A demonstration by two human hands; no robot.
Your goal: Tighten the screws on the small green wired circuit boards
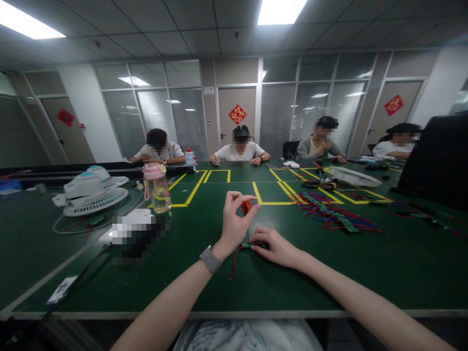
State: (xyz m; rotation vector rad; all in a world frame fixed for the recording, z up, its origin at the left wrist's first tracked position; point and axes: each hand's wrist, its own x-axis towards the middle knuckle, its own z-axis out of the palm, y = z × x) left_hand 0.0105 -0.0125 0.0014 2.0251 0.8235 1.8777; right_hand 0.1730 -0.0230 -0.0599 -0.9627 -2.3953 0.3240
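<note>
My left hand (234,217), with a grey watch band at the wrist, is closed round the orange-and-black handle of a screwdriver (246,207). Its thin dark shaft points straight down to a small green circuit board (246,245) on the table. Whether the tip touches the board I cannot tell. Low on the tabletop, my right hand (276,247) pinches the board's right end, partly covering it. Something dark shows under those fingers, too hidden to name. A red wire (235,263) curls from the board's left end toward me.
Wired circuit boards (329,210) lie in a row to the right. A pink-lidded bottle (157,187), white fan parts (95,195) and a cable stand left. Yellow tape (195,189) marks the green table (204,292). A black panel (435,161) rises at right. Several people sit opposite.
</note>
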